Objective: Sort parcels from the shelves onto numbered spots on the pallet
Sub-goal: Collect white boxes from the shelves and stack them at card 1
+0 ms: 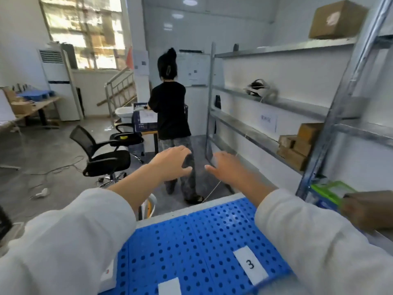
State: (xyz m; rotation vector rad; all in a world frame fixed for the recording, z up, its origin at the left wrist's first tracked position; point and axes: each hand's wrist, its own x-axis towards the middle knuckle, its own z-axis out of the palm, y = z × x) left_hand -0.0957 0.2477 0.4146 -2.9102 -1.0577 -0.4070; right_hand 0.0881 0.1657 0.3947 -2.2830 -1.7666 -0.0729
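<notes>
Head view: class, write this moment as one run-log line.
left hand: open, empty | right hand: open, empty | blue pallet: spot 3 label uncovered | cardboard parcels: stacked on shelf

Small stockroom for parcel sorting, half office. Metal shelving (pixel 276 48) along the right side held cardboard boxes (pixel 338 20). A blue perforated pallet (pixel 191 241) at bottom centre carried a label (pixel 250 264) marked "3". Office chair (pixel 106 162) sat mid-left, with a standing air conditioner (pixel 57 81) and a desk (pixel 49 101) at upper left.
</notes>
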